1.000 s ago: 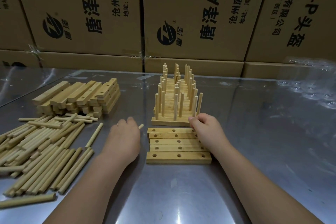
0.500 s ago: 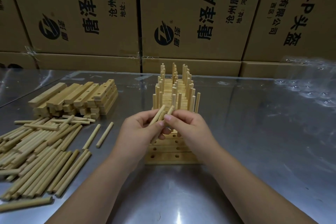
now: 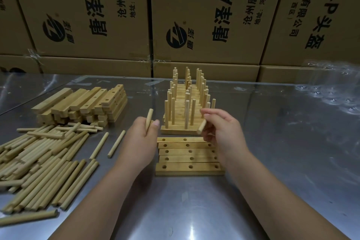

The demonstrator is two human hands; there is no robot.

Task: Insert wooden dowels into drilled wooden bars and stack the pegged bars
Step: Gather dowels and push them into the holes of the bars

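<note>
Two dowels are held. The left hand [image 3: 140,138] grips an upright dowel [image 3: 149,118], and the right hand [image 3: 224,130] pinches a tilted dowel [image 3: 201,127], both just above five drilled bars [image 3: 187,166] lying side by side on the steel table [image 3: 282,161]. From those bars, the pegged bars [image 3: 185,117] stand at twelve o'clock, the loose dowels [image 3: 39,158] lie at nine and the spare bars [image 3: 81,103] are stacked at ten.
</note>
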